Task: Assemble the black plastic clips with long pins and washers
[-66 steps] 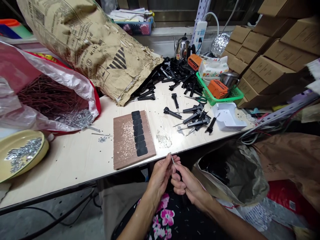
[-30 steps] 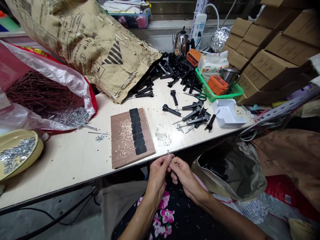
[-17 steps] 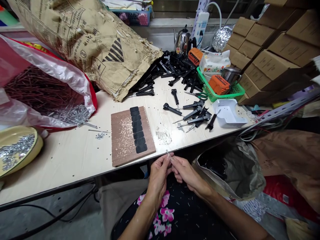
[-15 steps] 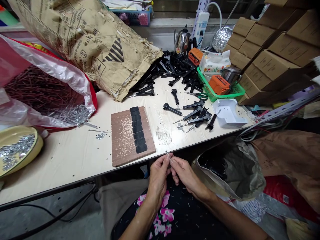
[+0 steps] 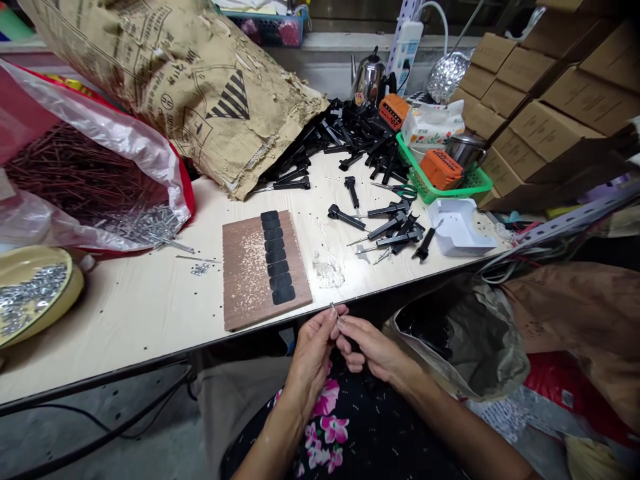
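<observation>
My left hand (image 5: 314,339) is closed just off the table's front edge, above the lap. Between its thumb and finger is a thin metal pin (image 5: 333,306), its tip poking up. Against the left fingertips, my right hand (image 5: 369,339) is closed in a pinch too; whatever lies between its fingers is too small to make out. Beyond the hands lies a brown board (image 5: 243,267) bearing a row of black rounded pads (image 5: 275,252). To the right on the table are several black plastic handles with metal shafts (image 5: 387,227).
A yellow bowl of small metal parts (image 5: 75,287) and a plastic bag of thin rods (image 5: 186,193) stand left. Behind are a torn paper sack (image 5: 200,80) and a kettle (image 5: 369,77). Right are a green basket (image 5: 425,190), a white tray (image 5: 463,227), cartons (image 5: 543,133) and an open sack (image 5: 480,347).
The right fingers have loosened and spread a little below the pinch, and the hand has shifted slightly. The left hand still pinches the pin. The camera view has moved slightly.
</observation>
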A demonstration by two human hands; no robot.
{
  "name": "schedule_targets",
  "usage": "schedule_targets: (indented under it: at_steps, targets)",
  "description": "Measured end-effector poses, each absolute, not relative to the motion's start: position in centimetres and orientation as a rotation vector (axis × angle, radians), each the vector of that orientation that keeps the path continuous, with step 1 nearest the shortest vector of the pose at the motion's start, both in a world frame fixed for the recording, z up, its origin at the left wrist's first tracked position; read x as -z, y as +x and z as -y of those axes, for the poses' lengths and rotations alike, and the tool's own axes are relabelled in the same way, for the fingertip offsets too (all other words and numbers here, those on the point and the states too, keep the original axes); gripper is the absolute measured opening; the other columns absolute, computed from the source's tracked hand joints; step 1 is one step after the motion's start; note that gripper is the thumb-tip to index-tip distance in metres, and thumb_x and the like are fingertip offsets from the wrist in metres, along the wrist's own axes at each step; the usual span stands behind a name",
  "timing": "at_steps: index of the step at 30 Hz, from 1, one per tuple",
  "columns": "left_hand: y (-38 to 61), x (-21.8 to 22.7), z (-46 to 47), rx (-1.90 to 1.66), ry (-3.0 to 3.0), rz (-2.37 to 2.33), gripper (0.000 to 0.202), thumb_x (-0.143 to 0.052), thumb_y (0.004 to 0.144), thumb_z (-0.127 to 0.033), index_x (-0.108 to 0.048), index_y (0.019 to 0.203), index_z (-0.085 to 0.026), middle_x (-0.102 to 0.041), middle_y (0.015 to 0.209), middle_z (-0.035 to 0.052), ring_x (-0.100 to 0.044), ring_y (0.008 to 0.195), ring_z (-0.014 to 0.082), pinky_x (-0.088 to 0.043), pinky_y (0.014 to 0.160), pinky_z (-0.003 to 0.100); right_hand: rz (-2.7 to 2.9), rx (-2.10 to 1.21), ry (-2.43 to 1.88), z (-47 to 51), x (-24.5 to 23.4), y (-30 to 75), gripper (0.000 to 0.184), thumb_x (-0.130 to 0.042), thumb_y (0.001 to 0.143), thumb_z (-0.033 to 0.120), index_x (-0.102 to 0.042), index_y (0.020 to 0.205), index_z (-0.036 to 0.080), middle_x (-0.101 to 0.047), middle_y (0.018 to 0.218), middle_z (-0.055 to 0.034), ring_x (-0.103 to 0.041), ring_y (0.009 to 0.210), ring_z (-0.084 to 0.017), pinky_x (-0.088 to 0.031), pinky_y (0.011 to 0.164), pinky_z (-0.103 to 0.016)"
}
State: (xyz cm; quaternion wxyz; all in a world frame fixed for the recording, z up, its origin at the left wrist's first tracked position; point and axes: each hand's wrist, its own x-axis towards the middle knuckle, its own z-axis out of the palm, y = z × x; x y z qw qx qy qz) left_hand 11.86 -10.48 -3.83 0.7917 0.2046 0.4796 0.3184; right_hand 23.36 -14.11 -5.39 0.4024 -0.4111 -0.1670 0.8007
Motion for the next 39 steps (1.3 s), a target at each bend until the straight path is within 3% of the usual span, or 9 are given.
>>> schedule_targets:
  at_steps: [5, 11, 26, 32, 36, 39]
  targets:
    - [11.8, 4.0, 10.5, -0.732, 0.412, -1.087, 0.040, -0.078, 0.063, -0.039, -0.070, 0.088, -0.009, -0.065, 0.065, 0.0037, -0.057, 0.055, 0.0093, -0.044, 0.056, 0.019, 0.348, -1.907, -1.102, 14.4, 4.8, 22.0, 0.034, -0.060, 0.080, 0.050, -0.049, 0.082, 0.018, -0.034, 0.052, 0.0110, -0.020, 0.036, 0.000, -0.013, 0.036, -0.015]
    - [12.1, 3.7, 10.6, -0.785, 0.383, -1.108, 0.036, -0.079, 0.059, -0.038, -0.071, 0.080, -0.010, -0.065, 0.067, 0.0030, -0.054, 0.058, 0.0088, -0.043, 0.059, 0.019, 0.365, -1.829, -1.163, 15.2, 4.8, 21.4, 0.039, -0.055, 0.081, 0.057, -0.044, 0.077, 0.019, -0.028, 0.050, 0.0119, -0.016, 0.035, 0.000, -0.010, 0.035, -0.014]
    - [12.3, 4.1, 10.7, -0.868, 0.399, -1.103, 0.036, -0.070, 0.071, -0.043, -0.068, 0.082, -0.009, -0.068, 0.083, 0.0103, -0.064, 0.082, 0.0189, -0.049, 0.078, 0.029, 0.383, -1.795, -1.229, 16.0, 5.4, 21.7, 0.038, -0.052, 0.083, 0.057, -0.043, 0.078, 0.020, -0.026, 0.052, 0.0119, -0.015, 0.038, -0.002, -0.011, 0.035, -0.014]
    - [12.1, 3.6, 11.2, -0.723, 0.418, -1.081, 0.046, -0.067, 0.071, -0.051, -0.070, 0.089, -0.008, -0.070, 0.091, 0.0154, -0.065, 0.084, 0.0210, -0.049, 0.075, 0.029, 0.486, -1.885, -1.231, 15.9, 4.6, 23.2, 0.039, -0.050, 0.083, 0.057, -0.043, 0.077, 0.020, -0.026, 0.051, 0.0116, -0.015, 0.037, -0.002, -0.011, 0.033, -0.014]
    - [12.5, 3.1, 11.1, -0.736, 0.504, -1.072, 0.039, -0.073, 0.068, -0.041, -0.072, 0.094, -0.011, -0.071, 0.092, 0.0119, -0.064, 0.085, 0.0191, -0.049, 0.077, 0.026, 0.574, -1.755, -1.254, 15.1, 3.9, 23.2, 0.040, -0.047, 0.085, 0.058, -0.044, 0.077, 0.019, -0.029, 0.052, 0.0105, -0.017, 0.037, -0.001, -0.011, 0.033, -0.014]
    - [12.9, 2.5, 10.4, -0.835, 0.603, -1.100, 0.034, -0.075, 0.067, -0.036, -0.072, 0.090, -0.012, -0.072, 0.086, 0.0091, -0.064, 0.069, 0.0147, -0.050, 0.065, 0.022, 0.615, -1.658, -1.246, 14.4, 3.7, 22.3, 0.041, -0.045, 0.086, 0.058, -0.045, 0.077, 0.018, -0.030, 0.053, 0.0100, -0.019, 0.036, -0.001, -0.014, 0.034, -0.015]
